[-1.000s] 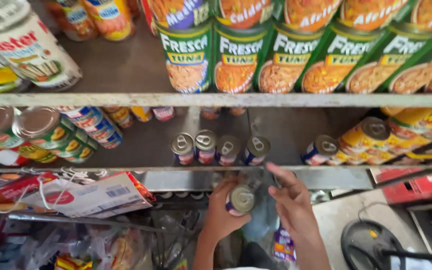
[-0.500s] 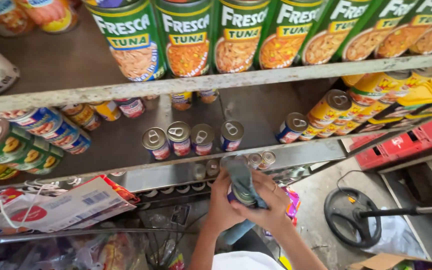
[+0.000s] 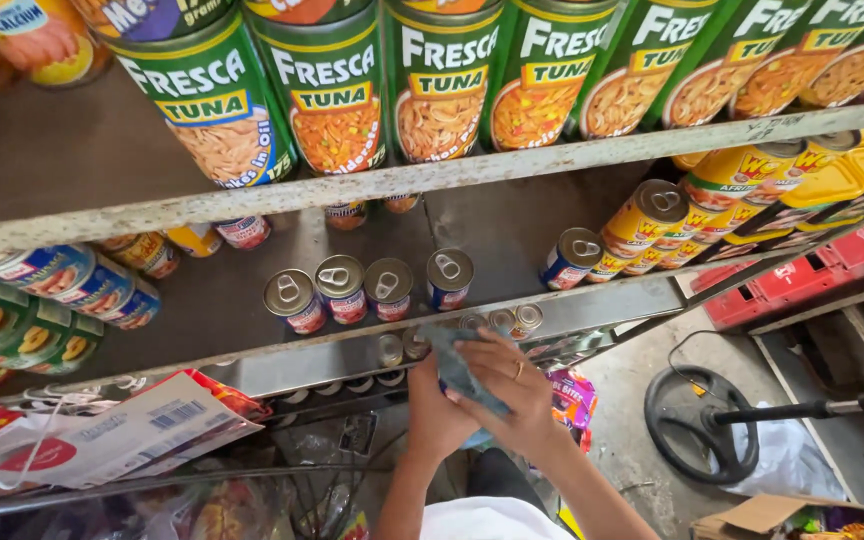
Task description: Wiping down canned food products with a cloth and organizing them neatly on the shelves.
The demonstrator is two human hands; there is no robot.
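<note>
Both hands sit just below the front edge of the grey metal middle shelf (image 3: 592, 305). Left hand (image 3: 435, 415) is closed around something small, probably a can, but it's hidden by the cloth and fingers. Right hand (image 3: 508, 385), ring on one finger, presses a crumpled blue-grey cloth (image 3: 460, 368) against that object, fingers curled over it. On the shelf just above the hands: a row of four small ring-pull cans (image 3: 367, 288). Further right on the same shelf, stacked yellow cans (image 3: 697, 225).
</note>
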